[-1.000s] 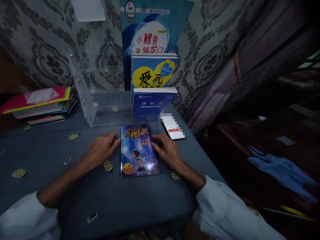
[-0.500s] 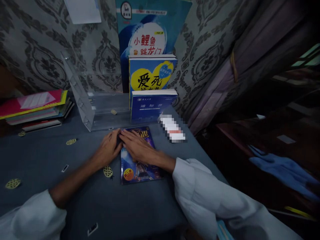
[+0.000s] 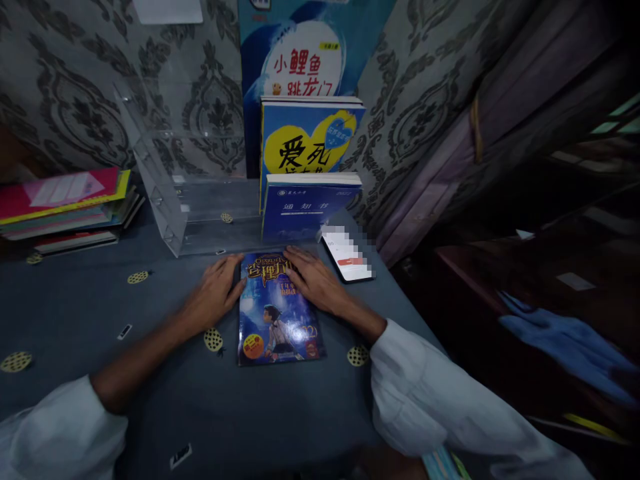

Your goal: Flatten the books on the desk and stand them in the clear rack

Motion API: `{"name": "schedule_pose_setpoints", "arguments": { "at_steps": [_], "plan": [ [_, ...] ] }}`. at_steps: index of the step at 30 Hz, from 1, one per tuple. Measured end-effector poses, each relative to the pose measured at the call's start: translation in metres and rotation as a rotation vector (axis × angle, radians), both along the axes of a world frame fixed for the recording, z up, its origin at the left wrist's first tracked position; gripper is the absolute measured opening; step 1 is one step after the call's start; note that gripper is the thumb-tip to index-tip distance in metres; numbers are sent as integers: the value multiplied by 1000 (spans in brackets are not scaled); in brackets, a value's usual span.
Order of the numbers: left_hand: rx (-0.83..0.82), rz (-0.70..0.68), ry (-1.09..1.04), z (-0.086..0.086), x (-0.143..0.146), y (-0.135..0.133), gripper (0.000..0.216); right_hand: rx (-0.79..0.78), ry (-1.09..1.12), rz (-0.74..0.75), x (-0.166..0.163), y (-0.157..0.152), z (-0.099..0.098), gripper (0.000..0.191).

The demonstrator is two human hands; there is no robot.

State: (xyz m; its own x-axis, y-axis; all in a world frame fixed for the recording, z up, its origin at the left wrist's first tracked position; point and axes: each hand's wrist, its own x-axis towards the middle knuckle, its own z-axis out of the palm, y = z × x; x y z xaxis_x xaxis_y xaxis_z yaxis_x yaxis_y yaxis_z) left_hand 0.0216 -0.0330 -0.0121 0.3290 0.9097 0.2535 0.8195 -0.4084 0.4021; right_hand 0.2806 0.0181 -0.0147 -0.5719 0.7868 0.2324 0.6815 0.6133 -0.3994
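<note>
Dark blue book (image 3: 277, 313) lies flat on the grey-blue tablecloth (image 3: 100, 320), in front of the clear acrylic stand (image 3: 190, 207). Left hand (image 3: 215, 293) open, flat on the cloth, fingertips touching the book's left edge. Right hand (image 3: 313, 280) open, palm down on the cover's upper right part. Phone (image 3: 349, 255) just beside the right hand.

I see a dim, blue-tinted view. Weak light from above reaches the flat book (image 3: 277, 320) and the upright books (image 3: 310, 143). The right side drops into near-black shadow. Wall lines bow at the edges, and the phone screen (image 3: 349, 253) is pixelated.
</note>
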Motion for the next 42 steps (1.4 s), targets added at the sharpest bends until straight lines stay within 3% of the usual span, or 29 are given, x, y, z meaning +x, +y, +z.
{"name": "schedule_pose_setpoints", "arguments": {
  "at_steps": [6, 10, 15, 18, 21, 25, 29, 42],
  "plan": [
    [-29, -108, 119, -1, -4, 19, 42, 32, 176, -92, 9, -28, 1, 39],
    [-42, -156, 207, 12, 6, 30, 40, 16, 313, -155, 18, -52, 0, 33],
    [27, -125, 358, 32, 50, 1, 37, -46, 420, -207, 23, -60, -2, 32],
    [33, -159, 389, 37, 75, -28, 51, -82, 474, -236, 23, -58, -1, 33],
    [29, -154, 467, 39, 90, -44, 49, -101, 517, -249, 24, -57, 1, 35],
    [37, -127, 571, 42, 97, -48, 35, -101, 565, -230, 25, -58, 1, 39],
    [38, -124, 626, 46, 100, -47, 33, -99, 595, -216, 24, -58, 1, 39],
    [67, -167, 539, 54, 95, -43, 23, -45, 643, -213, 27, -60, 8, 40]
  ]
}}
